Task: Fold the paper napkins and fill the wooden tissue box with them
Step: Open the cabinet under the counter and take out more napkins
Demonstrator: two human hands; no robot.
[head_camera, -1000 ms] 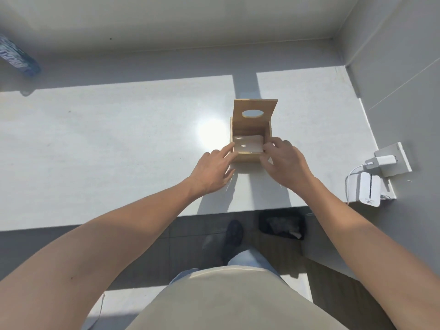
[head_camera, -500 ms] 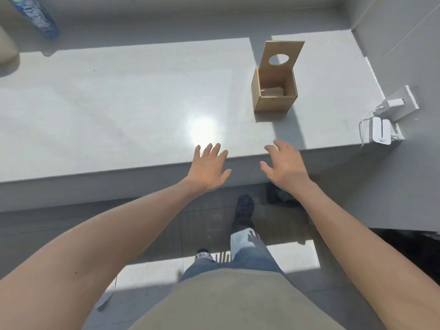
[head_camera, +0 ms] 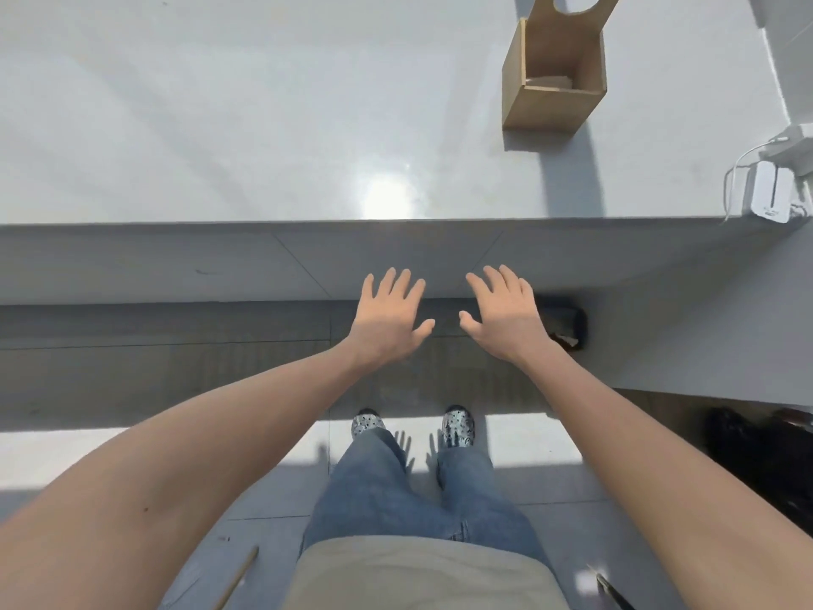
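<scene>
**Box on counter, both hands empty and well clear of it**

The wooden tissue box [head_camera: 555, 88] stood on the white counter [head_camera: 220, 125], far right side, near the top edge of the view. Its hinged lid [head_camera: 572, 6] with the round hole was flipped up and leaning back, cut off by the frame. Box open at the top. Inside, folded napkins [head_camera: 550, 81] sat low against the back wall, pale and partly shadowed; count not readable.

Box sat well apart from both hands, up and to the right of them, with the counter's front edge between. No finger touched it.

Left hand [head_camera: 389, 317] hovered palm down below the counter edge, over the grey front panel [head_camera: 176, 266] and floor. Fingers spread, nothing in it. Right hand [head_camera: 503, 317] was just beside it, same pose: fingers splayed, thumb toward the left hand, nothing held. The right hand was the nearer one to the box.

Further out: a white charger with cable [head_camera: 770, 193] sat at the counter's right corner, near the wall. A dark bin [head_camera: 567, 323] showed under the counter just beyond the right hand. Jeans [head_camera: 404, 490] and patterned shoes [head_camera: 367, 422] were visible on the tiled floor.
</scene>
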